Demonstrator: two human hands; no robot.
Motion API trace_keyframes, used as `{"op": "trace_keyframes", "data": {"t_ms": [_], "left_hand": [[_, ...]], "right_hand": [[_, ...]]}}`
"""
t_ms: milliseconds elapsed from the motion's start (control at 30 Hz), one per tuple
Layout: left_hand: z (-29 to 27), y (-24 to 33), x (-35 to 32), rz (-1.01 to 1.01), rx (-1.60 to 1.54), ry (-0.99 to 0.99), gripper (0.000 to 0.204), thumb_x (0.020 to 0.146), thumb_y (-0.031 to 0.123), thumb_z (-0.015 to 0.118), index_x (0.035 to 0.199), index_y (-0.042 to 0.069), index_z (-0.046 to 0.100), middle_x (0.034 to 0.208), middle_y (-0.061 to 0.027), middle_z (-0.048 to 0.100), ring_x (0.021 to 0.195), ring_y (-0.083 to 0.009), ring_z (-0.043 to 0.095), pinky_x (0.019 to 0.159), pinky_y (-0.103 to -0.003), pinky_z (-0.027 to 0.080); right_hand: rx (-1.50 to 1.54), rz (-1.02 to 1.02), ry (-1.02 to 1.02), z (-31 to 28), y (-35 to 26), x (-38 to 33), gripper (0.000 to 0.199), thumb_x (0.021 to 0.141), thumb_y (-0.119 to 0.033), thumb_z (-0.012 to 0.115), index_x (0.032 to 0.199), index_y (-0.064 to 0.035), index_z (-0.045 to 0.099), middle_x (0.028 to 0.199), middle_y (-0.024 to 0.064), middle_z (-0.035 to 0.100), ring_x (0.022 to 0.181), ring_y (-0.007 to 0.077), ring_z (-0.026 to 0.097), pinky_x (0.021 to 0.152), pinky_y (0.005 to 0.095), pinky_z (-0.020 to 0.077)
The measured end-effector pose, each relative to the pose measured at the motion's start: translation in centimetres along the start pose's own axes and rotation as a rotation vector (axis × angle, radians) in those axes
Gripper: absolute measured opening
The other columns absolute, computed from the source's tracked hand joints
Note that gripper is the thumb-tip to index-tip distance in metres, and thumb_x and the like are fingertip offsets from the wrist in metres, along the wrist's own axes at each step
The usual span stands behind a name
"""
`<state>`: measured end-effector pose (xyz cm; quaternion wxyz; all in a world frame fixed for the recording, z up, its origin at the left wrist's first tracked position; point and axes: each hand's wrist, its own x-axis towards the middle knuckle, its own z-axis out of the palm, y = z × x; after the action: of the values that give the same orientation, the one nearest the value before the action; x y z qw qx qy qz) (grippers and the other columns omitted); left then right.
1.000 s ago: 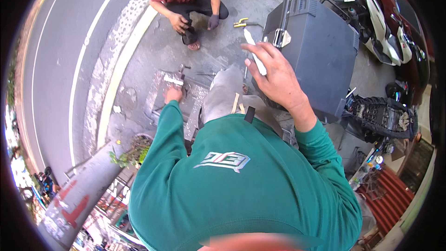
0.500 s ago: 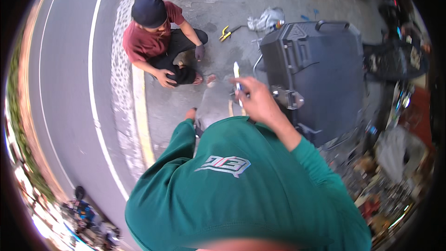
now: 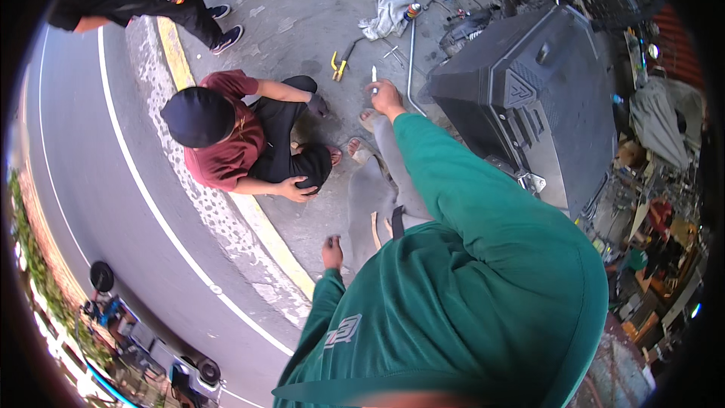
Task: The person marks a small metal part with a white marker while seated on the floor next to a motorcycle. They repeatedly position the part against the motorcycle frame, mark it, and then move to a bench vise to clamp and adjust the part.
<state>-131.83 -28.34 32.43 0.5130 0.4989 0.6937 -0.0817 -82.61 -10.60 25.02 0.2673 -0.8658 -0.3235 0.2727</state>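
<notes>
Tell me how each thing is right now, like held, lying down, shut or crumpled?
Right hand: stretched out, gripping a small white stick.
Small white stick: held, pointing up.
Left hand: low by the knee, seems closed on something small and dark.
Big black case: lid shut, tilted.
Yellow-handled tool: lying on the pavement.
White rag: crumpled on the ground.

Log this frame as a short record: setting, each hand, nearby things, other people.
Setting: concrete roadside by a painted kerb
Right hand: raised, pinching a small white stick
Left hand: low, seems to grip a small dark item, unclear
Nearby: black case, yellow pliers, rag
Others: crouching person in maroon shirt; another person's legs
</notes>
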Motion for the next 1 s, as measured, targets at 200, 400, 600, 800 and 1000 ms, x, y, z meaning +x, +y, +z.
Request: {"op": "trace_keyframes", "data": {"t_ms": [200,400,600,800,1000], "left_hand": [[-4.8,-4.9,-4.1,0.007,0.028,-0.067,0.035,0.101,0.034,0.060,0.106,0.003,0.076,0.100,-0.0180,0.076,0.095,-0.0305,0.073,0.084,-0.041,0.054],[-18.6,4.3,-3.1,-0.069,0.291,-0.206,0.041,0.103,0.038,0.058,0.097,-0.001,0.071,0.083,-0.0112,0.073,0.073,-0.0192,0.060,0.071,-0.035,0.049],[-23.8,7.3,-1.5,-0.024,0.322,-0.193,0.057,0.102,0.051,0.060,0.092,-0.005,0.067,0.080,-0.0117,0.068,0.075,-0.0185,0.056,0.073,-0.036,0.048],[-31.2,1.0,2.7,0.140,0.394,-0.376,0.052,0.103,0.046,0.059,0.095,-0.004,0.067,0.082,-0.0138,0.068,0.078,-0.0200,0.058,0.075,-0.037,0.049],[-42.5,3.3,8.7,0.090,0.560,-0.665,0.048,0.105,0.042,0.057,0.098,-0.004,0.068,0.084,-0.0156,0.068,0.079,-0.0209,0.059,0.077,-0.038,0.050]], "right_hand": [[-0.384,0.192,-0.623,0.0,1.2,-3.1,0.039,0.095,-0.028,0.055,0.130,-0.0241,0.071,0.154,0.0082,0.053,0.142,0.0250,0.048,0.123,0.0494,0.0262],[-0.303,0.218,-0.700,1.3,-0.4,-7.5,0.041,0.093,-0.024,0.057,0.129,-0.0103,0.071,0.145,0.0143,0.060,0.137,0.0301,0.053,0.114,0.0455,0.0397],[-0.428,0.092,-0.856,4.1,-4.4,-9.6,0.038,0.094,-0.031,0.060,0.121,-0.0080,0.075,0.132,0.0173,0.069,0.125,0.0367,0.064,0.102,0.0464,0.0528],[-0.343,0.345,-0.749,8.9,-13.6,-20.5,0.053,0.099,-0.048,0.055,0.138,-0.0139,0.066,0.156,0.0161,0.047,0.138,0.0482,0.048,0.095,0.0810,0.0429],[-0.238,0.367,-0.232,13.9,-19.8,-36.3,0.033,0.099,-0.033,0.055,0.112,-0.0123,0.077,0.133,0.0209,0.062,0.118,0.0405,0.062,0.078,0.0740,0.0504]]}}
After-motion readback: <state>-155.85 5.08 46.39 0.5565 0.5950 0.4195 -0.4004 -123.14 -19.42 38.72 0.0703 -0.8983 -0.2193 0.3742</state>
